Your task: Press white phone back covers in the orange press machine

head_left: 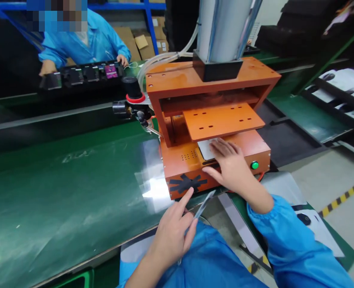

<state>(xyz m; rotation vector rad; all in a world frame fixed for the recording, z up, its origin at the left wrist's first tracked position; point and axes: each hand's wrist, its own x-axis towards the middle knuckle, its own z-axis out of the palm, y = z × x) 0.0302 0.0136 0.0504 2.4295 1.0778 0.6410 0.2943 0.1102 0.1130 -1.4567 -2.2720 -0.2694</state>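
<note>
An orange press [215, 76] stands on the green work surface, its flat plate raised over the base. On the base, under the plate's front edge, lies a flat white piece [205, 150]. My right hand [232, 164] rests on that piece with fingers spread, the thumb apart toward the front. Lower down, my left hand [174, 230] holds a thin, translucent flat strip [205, 204] between thumb and curled fingers. Its index finger points at the black tape [187, 183] on the press's front face. A green button [255, 165] sits at the right of that face.
Across the line, a person in blue [90, 40] handles a black tray [84, 77]. A regulator [133, 100] with hoses juts from the press's left. Black trays [291, 138] lie right; white sheets [321, 228] rest at lower right.
</note>
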